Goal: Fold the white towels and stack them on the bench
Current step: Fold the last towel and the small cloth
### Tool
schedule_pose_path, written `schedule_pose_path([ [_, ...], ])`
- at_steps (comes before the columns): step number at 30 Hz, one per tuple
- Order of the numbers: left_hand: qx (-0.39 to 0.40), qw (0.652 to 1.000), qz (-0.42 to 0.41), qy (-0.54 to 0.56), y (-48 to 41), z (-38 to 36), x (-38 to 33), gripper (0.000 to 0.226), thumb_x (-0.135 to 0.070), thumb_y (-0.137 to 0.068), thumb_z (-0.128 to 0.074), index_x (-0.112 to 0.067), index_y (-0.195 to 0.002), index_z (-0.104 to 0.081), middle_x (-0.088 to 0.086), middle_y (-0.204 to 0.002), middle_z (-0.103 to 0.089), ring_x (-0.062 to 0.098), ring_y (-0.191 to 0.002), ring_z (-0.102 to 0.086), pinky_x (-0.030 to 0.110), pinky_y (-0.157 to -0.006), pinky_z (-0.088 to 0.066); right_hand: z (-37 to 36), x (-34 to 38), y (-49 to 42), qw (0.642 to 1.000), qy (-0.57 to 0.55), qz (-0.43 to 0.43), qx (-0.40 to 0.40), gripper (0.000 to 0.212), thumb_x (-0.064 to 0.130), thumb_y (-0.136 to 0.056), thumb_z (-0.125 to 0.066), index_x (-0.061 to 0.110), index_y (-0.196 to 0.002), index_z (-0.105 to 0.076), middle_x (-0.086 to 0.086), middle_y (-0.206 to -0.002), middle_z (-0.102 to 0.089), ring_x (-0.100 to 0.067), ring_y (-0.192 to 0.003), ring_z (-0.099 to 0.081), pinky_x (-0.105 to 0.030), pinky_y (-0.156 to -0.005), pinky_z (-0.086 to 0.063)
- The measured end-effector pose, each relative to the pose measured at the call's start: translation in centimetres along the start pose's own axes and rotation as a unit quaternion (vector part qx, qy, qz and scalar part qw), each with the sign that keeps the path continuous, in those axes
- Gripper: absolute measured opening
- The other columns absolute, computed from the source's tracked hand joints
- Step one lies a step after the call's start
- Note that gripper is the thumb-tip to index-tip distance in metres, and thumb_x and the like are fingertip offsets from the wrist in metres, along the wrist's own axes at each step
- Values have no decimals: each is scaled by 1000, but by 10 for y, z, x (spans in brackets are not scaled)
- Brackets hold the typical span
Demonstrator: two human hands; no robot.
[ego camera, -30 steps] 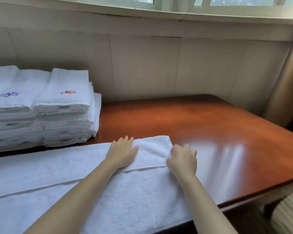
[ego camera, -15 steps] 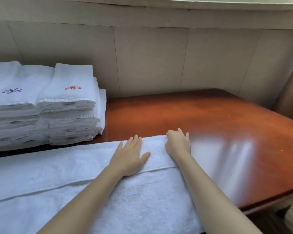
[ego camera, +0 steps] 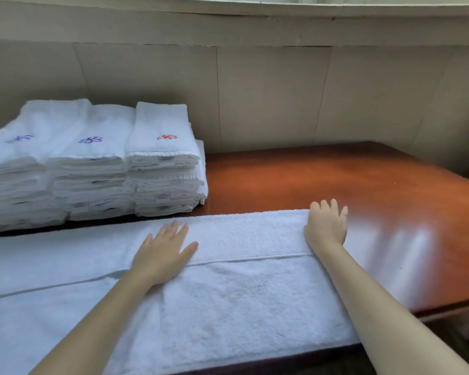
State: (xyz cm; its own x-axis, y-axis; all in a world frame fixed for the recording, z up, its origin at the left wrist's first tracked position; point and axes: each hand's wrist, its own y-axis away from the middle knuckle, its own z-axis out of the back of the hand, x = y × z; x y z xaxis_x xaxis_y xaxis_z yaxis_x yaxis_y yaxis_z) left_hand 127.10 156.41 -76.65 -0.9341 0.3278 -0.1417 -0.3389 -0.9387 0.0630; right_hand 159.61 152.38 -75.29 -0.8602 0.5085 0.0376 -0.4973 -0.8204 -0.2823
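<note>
The white towel [ego camera: 228, 288] lies flat under the released left hand [ego camera: 163, 253], its far right corner under the likewise flat right hand [ego camera: 326, 226].

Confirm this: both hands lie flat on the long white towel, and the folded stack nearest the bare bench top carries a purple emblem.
Not quite. In the head view the left hand and right hand do lie flat on the long towel, but the nearest folded stack carries a red emblem, not purple.

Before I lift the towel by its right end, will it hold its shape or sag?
It will probably sag: the towel lies limp and flat on the bench, its folded layer loose. It looks thick, so likely heavyish. On the glossy wood it may slide when the right hand pushes it.
</note>
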Motion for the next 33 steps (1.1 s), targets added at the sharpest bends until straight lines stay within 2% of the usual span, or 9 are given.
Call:
schedule_pose_path([
  [3,4,999,51,-2,22,7,46,62,-56,-98,-17,-32,-153,-1,-4,-160,8,12,-147,5,39,-118,-1,9,9,13,999,30,36,4,31,8,-86,-46,11,-116,-54,-11,-134,-46,-30,-140,-22,-50,-116,-12],
  [6,6,996,88,11,36,14,77,61,-54,-99,-19,-31,-153,-3,-3,-160,7,13,-147,4,39,-118,-1,18,43,31,993,35,117,-2,32,12,-92,-40,13,-122,-53,-9,-144,-36,-26,-143,-17,-49,-115,-12],
  [8,4,995,102,24,44,18,92,59,-53,-100,-19,-32,-153,-4,-3,-160,7,13,-147,4,39,-118,-1,22,76,47,981,-4,192,15,37,27,-100,-35,16,-135,-45,-8,-152,-26,-24,-144,-13,-46,-115,-14],
  [10,-1,993,115,28,50,20,106,59,-53,-100,-19,-32,-153,-4,-2,-161,6,13,-147,3,39,-119,-1,25,110,66,964,-70,249,66,46,38,-102,-30,20,-144,-33,-6,-157,-15,-24,-146,-8,-44,-116,-11],
  [14,-19,988,149,31,64,23,133,58,-52,-100,-19,-31,-153,-8,-1,-161,3,14,-147,0,39,-119,-3,28,163,93,935,-122,307,132,52,45,-101,-24,25,-149,-20,-6,-160,-6,-25,-147,-1,-44,-117,-7],
  [21,-64,968,240,37,92,24,187,58,-54,-99,-18,-31,-152,-11,0,-161,-1,16,-147,-3,43,-118,-4,24,223,103,921,-144,330,151,54,47,-101,-22,28,-150,-16,-8,-160,-4,-28,-147,0,-46,-117,-5],
  [24,-68,943,323,39,107,28,215,61,-55,-98,-14,-30,-153,-7,0,-161,2,17,-148,0,47,-117,-2,17,242,106,917,-151,328,169,54,49,-100,-22,30,-150,-15,-7,-160,-5,-28,-147,-1,-48,-117,-5],
  [27,-71,912,403,36,119,32,237,64,-58,-97,-14,-27,-153,-7,0,-161,2,18,-148,1,49,-116,-4,11,253,105,921,-131,325,172,50,50,-99,-21,32,-146,-22,-5,-159,-9,-28,-146,-5,-52,-115,-7],
  [33,-87,862,490,96,123,38,250,76,-60,-95,-22,-15,-153,-4,5,-161,-3,25,-147,-3,53,-116,-4,6,261,100,923,-114,323,177,51,52,-98,-20,36,-146,-19,-4,-160,-5,-28,-146,-3,-55,-115,-4],
])
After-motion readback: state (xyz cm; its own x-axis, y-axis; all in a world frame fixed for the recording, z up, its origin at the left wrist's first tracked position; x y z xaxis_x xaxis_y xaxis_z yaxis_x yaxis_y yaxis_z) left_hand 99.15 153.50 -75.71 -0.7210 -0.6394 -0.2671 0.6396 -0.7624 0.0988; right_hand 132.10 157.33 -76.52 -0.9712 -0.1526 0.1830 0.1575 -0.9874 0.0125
